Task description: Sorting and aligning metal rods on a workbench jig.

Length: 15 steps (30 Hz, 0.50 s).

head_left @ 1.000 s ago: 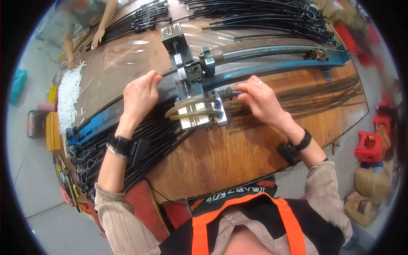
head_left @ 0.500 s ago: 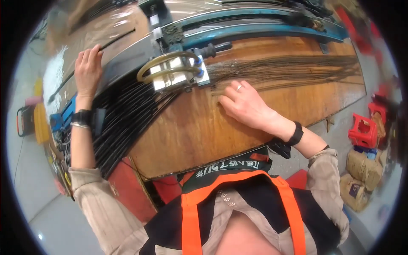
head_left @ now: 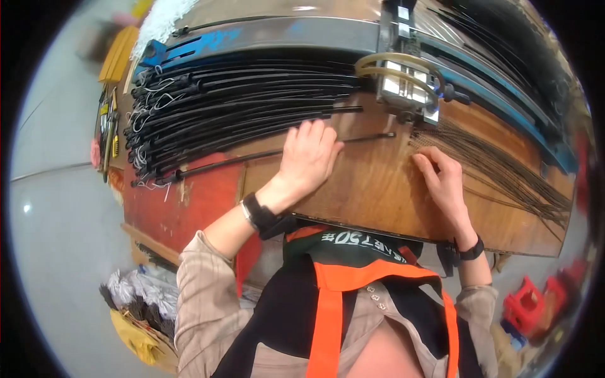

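My left hand (head_left: 307,159) is closed over a slim black rod (head_left: 234,164) lying across the front of the wooden table. The rod's tip pokes out to the right of my fingers, toward the clamp machine. My right hand (head_left: 444,179) is just right of that tip, its thumb and forefinger drawn together by the ends of thin brown wires (head_left: 498,157). Whatever is between those fingertips is too small to make out. Behind my left hand, many black rods (head_left: 239,104) with white string loops at their left ends lie side by side.
A metal clamp machine (head_left: 403,85) with a coiled yellowish hose stands behind my hands, on a long blue-grey rail (head_left: 296,36). A red board (head_left: 183,211) adjoins the wooden table (head_left: 353,189) at left. Red plastic stools (head_left: 526,305) stand on the floor at right.
The view has swung leftward. My left hand has come from the far left, where it held a black rod, to the table's middle front. My right hand remains near the wire ends.
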### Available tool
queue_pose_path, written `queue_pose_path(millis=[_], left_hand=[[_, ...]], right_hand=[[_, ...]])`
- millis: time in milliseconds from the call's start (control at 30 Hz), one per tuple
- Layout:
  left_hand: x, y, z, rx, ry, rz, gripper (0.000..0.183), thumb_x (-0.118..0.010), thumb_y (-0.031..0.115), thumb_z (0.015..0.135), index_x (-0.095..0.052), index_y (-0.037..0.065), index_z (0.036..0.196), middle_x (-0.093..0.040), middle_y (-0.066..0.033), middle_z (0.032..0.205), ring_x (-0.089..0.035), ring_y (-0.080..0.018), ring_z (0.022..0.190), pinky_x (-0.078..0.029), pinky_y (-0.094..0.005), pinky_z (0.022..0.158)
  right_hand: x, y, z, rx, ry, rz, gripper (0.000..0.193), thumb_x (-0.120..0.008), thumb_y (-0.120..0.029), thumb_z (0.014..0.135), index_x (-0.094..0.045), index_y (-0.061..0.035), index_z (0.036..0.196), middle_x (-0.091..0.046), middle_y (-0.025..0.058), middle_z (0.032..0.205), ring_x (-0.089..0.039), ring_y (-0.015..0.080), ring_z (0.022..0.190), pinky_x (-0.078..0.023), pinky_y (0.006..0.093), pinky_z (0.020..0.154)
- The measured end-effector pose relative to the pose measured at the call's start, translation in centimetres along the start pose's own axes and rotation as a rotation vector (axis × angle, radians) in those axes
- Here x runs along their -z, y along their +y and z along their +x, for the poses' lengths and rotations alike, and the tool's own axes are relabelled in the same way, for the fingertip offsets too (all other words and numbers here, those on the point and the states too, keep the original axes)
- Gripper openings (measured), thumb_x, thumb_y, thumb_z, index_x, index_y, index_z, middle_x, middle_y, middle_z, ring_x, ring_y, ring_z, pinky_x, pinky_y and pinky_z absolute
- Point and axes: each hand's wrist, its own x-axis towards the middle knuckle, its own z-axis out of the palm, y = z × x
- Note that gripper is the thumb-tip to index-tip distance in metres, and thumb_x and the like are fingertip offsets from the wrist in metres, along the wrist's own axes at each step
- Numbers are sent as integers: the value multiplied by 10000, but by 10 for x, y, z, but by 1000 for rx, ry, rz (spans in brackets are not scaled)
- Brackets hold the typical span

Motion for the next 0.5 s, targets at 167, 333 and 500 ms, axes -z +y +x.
queue_pose_path(millis=[167, 333, 500], left_hand=[[26, 25, -26, -98, -84, -239, 121, -678, 178, 874, -584, 107, 845, -527, -46, 725, -569, -223, 675, -485, -342, 557], [30, 47, -28, -64, -105, -332, 86, -688, 136, 866, -617, 95, 895, -547, -58, 726, -584, -235, 680, -493, -355, 563], [27, 57, -25, -77, -99, -370, 81, -685, 104, 864, -621, 72, 903, -582, -73, 734, -601, -245, 678, -495, -356, 574]], right_hand=[[-9, 15, 1, 143, -11, 22, 140, -680, -140, 876, -705, -5, 903, -684, 133, 811, -640, 270, 790, -503, 353, 708], [-18, 25, -15, 258, 74, 74, 119, -725, -155, 845, -720, -39, 869, -658, 95, 742, -574, 248, 702, -464, 341, 680], [-16, 30, -30, 280, 203, 116, 125, -756, -178, 819, -721, -58, 824, -638, 70, 708, -549, 224, 676, -447, 337, 660]])
